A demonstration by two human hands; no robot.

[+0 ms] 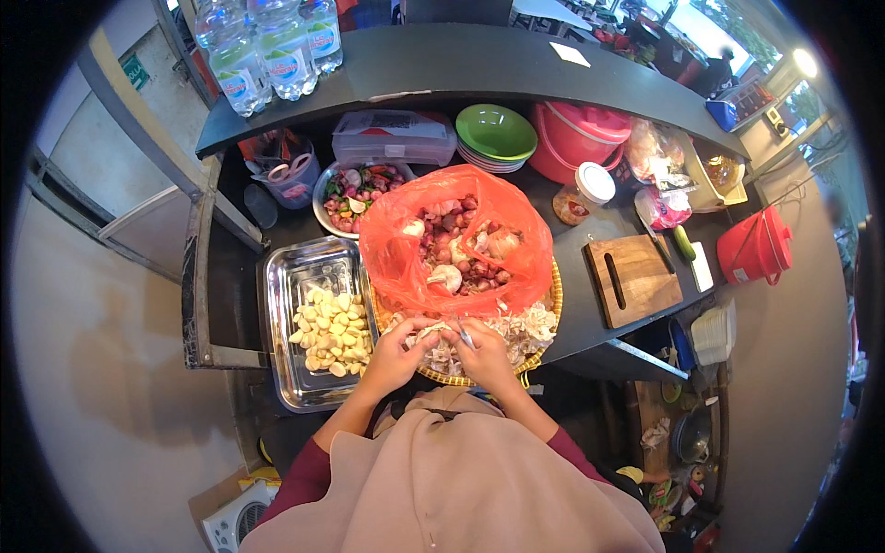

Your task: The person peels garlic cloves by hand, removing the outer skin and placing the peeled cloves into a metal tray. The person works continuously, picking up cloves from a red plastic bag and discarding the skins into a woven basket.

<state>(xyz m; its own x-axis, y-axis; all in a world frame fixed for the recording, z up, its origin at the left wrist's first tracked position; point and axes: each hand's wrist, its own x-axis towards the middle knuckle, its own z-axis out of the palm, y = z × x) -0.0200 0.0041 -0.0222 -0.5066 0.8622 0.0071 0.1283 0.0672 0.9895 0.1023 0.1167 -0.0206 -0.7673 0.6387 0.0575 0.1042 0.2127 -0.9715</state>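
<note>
My left hand (401, 349) and my right hand (482, 345) meet over a woven basket (557, 294), fingertips pinching a small piece of garlic (437, 327) with papery skin. A small knife, its blade (467, 337) partly showing, is held in my right hand. Under and beside the hands lie many garlic skins (529, 328). In the basket an open red plastic bag (394, 221) holds shallots (449, 231) and garlic bulbs (446, 278). To the left, a steel tray (276, 332) carries a pile of peeled garlic cloves (332, 332).
Behind stand a bowl of shallots and chillies (356, 197), green bowls (496, 131), a lidded jar (584, 193) and a pink bucket (581, 138). At right are a wooden cutting board (636, 280) with a knife, a cucumber (684, 243) and a red pail (753, 245). Water bottles (283, 62) stand on the upper shelf.
</note>
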